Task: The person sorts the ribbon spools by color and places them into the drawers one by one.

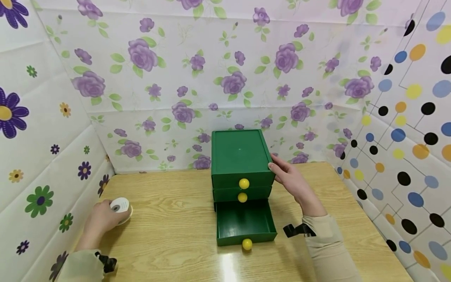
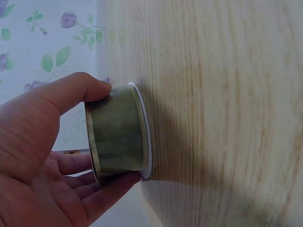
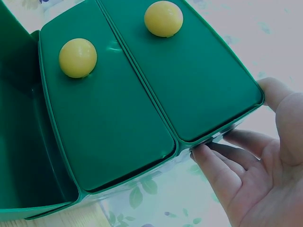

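Observation:
At the left of the table my left hand point(image 1: 103, 218) grips a spool of ribbon point(image 2: 118, 128) between thumb and fingers. The ribbon is olive green with gold edges, wound between white end discs. One disc faces up in the head view; the other is at or just above the wood, I cannot tell which. My right hand point(image 1: 291, 178) rests against the right side of a green drawer unit point(image 1: 241, 152), thumb at its top edge and fingers along its side. The bottom drawer point(image 1: 230, 239) is pulled out and shows a bare inside. The upper two drawers look closed.
Each drawer front carries a yellow ball knob point(image 1: 247, 244). The wooden table point(image 1: 169, 235) is bounded by a rose-patterned back wall point(image 1: 141, 90), a flowered left wall point(image 1: 46, 117) and a dotted right wall point(image 1: 405, 156).

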The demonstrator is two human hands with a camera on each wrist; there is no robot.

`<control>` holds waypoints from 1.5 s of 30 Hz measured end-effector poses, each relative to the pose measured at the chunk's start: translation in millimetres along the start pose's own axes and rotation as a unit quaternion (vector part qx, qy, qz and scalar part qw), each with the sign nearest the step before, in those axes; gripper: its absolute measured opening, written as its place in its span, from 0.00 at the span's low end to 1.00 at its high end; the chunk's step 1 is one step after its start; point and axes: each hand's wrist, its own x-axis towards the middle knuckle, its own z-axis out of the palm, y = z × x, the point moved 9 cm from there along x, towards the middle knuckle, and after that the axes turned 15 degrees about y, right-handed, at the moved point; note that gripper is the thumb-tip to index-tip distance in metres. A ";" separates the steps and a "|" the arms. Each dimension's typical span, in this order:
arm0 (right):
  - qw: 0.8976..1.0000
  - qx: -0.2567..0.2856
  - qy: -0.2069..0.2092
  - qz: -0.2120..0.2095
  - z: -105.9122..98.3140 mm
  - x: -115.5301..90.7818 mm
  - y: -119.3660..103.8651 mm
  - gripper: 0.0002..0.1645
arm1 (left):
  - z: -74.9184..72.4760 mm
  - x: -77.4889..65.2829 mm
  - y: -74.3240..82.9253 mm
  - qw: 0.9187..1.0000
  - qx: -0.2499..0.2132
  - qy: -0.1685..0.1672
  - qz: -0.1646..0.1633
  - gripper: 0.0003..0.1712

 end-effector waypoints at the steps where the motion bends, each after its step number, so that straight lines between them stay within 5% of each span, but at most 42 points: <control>1: 1.000 0.000 0.000 0.000 0.0 -0.1 -0.2 0.46 | -0.2 0.1 0.2 1.000 -0.002 0.002 0.000 0.58; 15: 1.000 0.001 0.003 -0.005 -1.5 0.4 0.8 0.46 | 1.2 -3.0 1.3 1.000 -0.005 0.011 0.001 0.58; 29: 1.000 0.013 0.004 -0.002 0.1 -0.6 0.2 0.45 | 7.8 -10.5 17.9 0.999 -0.004 -0.024 0.029 0.63; 45: 1.000 0.008 0.004 0.001 -0.2 -0.2 3.2 0.46 | 16.7 -34.2 91.0 0.990 -0.057 -0.001 0.125 0.53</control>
